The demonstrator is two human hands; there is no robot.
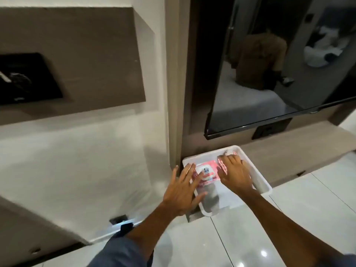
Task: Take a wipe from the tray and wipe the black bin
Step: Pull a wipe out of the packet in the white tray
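Observation:
A white plastic tray [264,182] sits on the glossy floor by the wall corner. Inside it lies a pink and white pack of wipes [209,171] with a white lid. My left hand [183,191] rests with spread fingers on the pack's left end, over the tray's left rim. My right hand [234,173] lies palm down on the pack's right end, fingers reaching toward the tray's far side. Whether either hand grips a wipe is hidden under the palms. No black bin is in view.
A dark TV screen [269,83] hangs above a low beige ledge [300,149] just behind the tray. A white wall [77,160] with a brown panel [77,60] is on the left. White floor tiles [250,237] spread to the right and front.

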